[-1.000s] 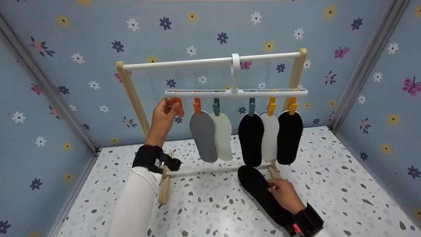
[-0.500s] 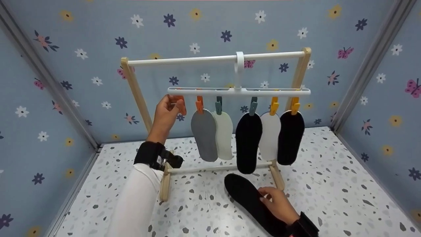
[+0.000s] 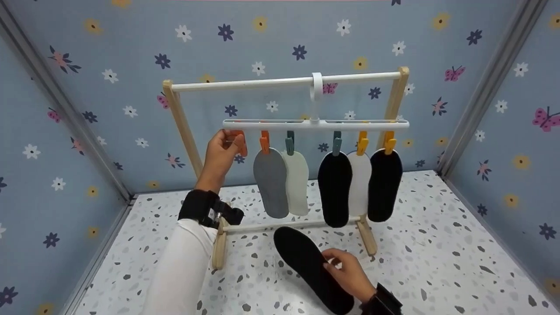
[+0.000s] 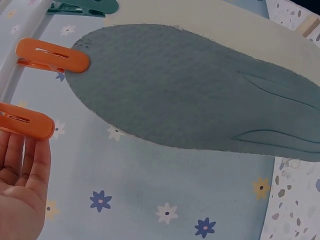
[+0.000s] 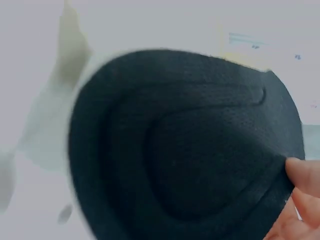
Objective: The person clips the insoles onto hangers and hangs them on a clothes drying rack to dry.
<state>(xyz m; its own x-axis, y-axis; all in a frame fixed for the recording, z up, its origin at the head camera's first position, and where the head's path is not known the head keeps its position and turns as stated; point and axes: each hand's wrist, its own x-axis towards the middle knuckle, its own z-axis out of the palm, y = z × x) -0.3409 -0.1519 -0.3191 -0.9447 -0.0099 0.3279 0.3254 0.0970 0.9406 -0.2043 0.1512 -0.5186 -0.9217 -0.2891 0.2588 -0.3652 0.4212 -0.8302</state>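
On the hanger [image 3: 316, 124], five insoles are clipped; the empty orange clip [image 3: 238, 144] is pinched by the left hand [image 3: 221, 153], the loose black insole [image 3: 311, 267] gripped by the right hand [image 3: 348, 273].

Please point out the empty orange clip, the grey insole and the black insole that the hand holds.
empty orange clip [image 3: 239, 142], head view, clip body
grey insole [image 3: 271, 181], head view, middle
black insole [image 3: 306, 262], head view, middle

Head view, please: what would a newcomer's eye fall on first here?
Probably the wooden rack at the centre of the speckled table, with five insoles pegged in a row under a white clip hanger. Next, the left hand pinching the empty orange clip at the hanger's left end, and the right hand gripping a black insole in front.
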